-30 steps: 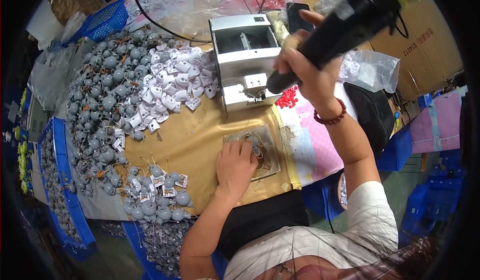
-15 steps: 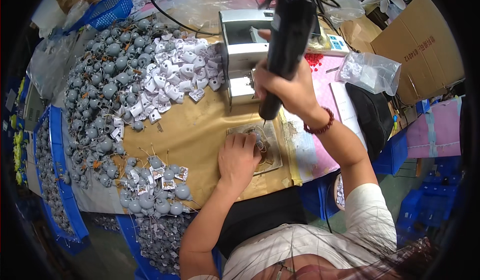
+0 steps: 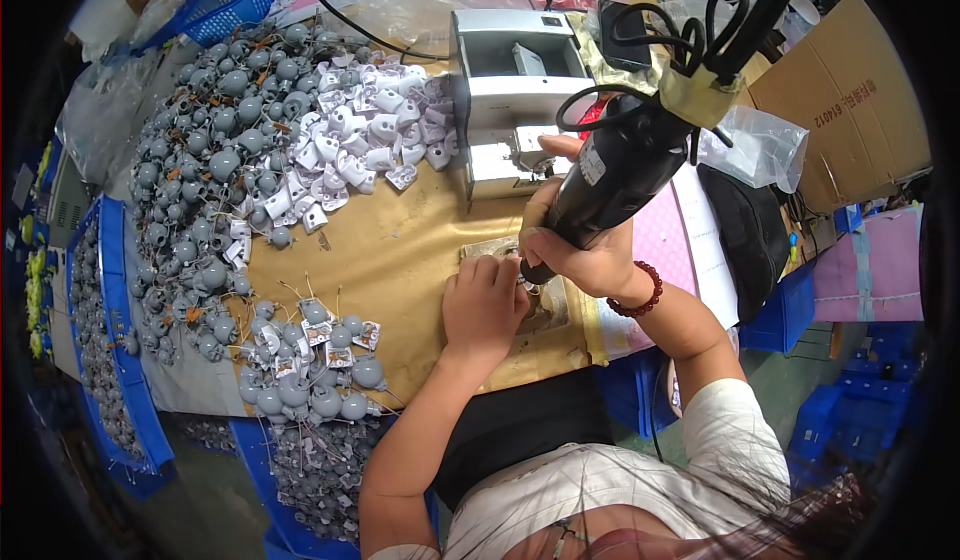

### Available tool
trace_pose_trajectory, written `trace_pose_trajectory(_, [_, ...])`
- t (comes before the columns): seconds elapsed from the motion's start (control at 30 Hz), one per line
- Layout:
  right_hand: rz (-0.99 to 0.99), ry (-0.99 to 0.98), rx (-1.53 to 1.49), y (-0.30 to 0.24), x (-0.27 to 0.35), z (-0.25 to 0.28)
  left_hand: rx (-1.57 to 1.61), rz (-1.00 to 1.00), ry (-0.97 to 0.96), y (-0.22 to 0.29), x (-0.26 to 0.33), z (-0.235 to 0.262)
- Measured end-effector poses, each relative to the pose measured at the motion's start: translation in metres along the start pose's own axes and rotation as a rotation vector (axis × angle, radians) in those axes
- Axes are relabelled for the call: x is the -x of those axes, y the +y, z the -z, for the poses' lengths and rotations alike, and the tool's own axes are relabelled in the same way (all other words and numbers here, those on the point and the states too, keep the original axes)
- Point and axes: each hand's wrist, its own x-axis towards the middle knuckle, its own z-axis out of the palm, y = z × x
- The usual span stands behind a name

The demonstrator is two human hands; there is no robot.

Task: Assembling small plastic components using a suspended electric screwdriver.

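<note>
One head-worn fisheye view looks steeply down from close above the right hand [image 3: 585, 250] gripping the black power tool [image 3: 615, 175]; the bench [image 3: 400, 260] spreads left of that grip, its edges bending, perhaps darkening, rimward.

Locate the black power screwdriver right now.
In the head view, right of centre: the black power screwdriver is gripped by the right hand, tip down beside the left hand, before the grey metal machine.

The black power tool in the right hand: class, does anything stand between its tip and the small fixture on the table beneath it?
Nothing visible does. The right hand holds the black power tool tip-down over the fixture, with the left hand pressed beside it; the tip itself is hidden behind the hands.
</note>
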Motion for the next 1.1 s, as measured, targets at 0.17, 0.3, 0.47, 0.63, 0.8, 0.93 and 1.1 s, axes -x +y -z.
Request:
trace_pose_trajectory(0.17, [-0.003, -0.016, -0.047, -0.005, 0.003, -0.001, -0.020, -0.019, 0.047, 0.000, 0.001, -0.002])
trace_pose_trajectory(0.3, [0.069, -0.076, 0.080, -0.001, 0.001, 0.004, -0.019, -0.020, 0.047, 0.000, 0.000, -0.001])
trace_pose_trajectory(0.47, [0.032, -0.051, -0.005, -0.002, 0.005, 0.000, -0.002, -0.031, 0.065, 0.000, -0.001, -0.002])
trace_pose_trajectory(0.63, [0.053, -0.068, 0.008, -0.005, 0.006, 0.000, 0.010, -0.033, 0.051, -0.001, 0.000, -0.001])
trace_pose_trajectory(0.8, [0.088, -0.114, 0.065, -0.001, 0.007, 0.006, 0.013, -0.040, 0.051, 0.000, -0.001, -0.002])
trace_pose_trajectory(0.93, [0.065, -0.103, 0.039, -0.001, 0.008, 0.004, 0.002, -0.042, 0.047, -0.002, 0.001, -0.003])
trace_pose_trajectory(1.1, [0.044, 0.026, -0.110, -0.002, 0.012, -0.006, 0.005, -0.026, 0.011, -0.002, 0.001, 0.000])
